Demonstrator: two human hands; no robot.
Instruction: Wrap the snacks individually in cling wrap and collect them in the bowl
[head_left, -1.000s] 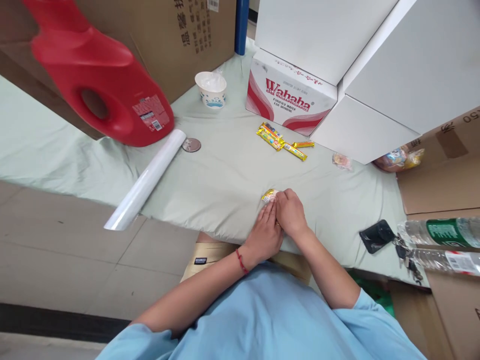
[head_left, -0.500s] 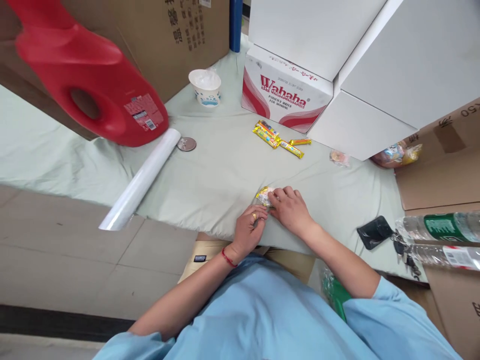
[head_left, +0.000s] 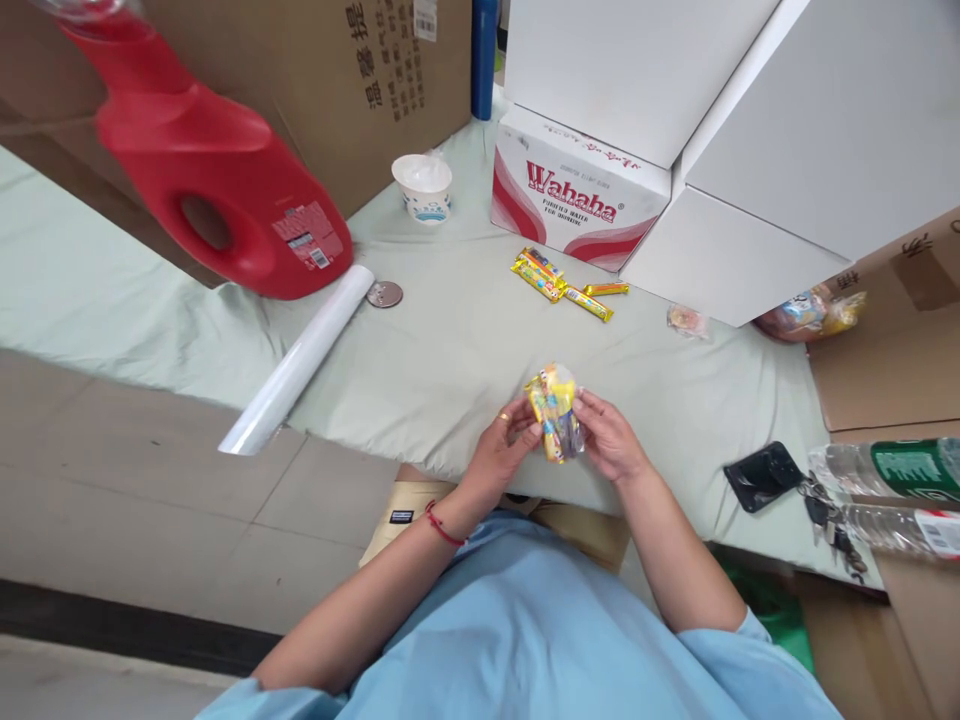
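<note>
Between my two hands is a yellow clear-plastic snack packet [head_left: 556, 412], raised a little over the near edge of the cloth-covered table [head_left: 420, 370]. My left hand [head_left: 504, 440] grips its left side, thumb in front. On the packet's right side, my right hand [head_left: 609, 432] pinches the clear edge. Colourful printed pieces show through the plastic, but I cannot make out each one. Farther back on the cloth lie several yellow wrapped snack sticks [head_left: 562, 285]. A small pinkish wrapped piece [head_left: 687, 321] rests to their right.
At left stand a red jug [head_left: 247, 200] and a white plastic roll [head_left: 300, 360], beside a round metal lid [head_left: 385, 294]. A paper cup [head_left: 424, 190] and a Wahaha carton [head_left: 574, 195] are at the back. Right are a black phone-like item [head_left: 761, 475], keys [head_left: 829, 515] and plastic bottles [head_left: 911, 470].
The packet has come up from the cloth and now faces me, held on both sides. My right hand has shifted from over it to its right edge. The view has shifted slightly.
</note>
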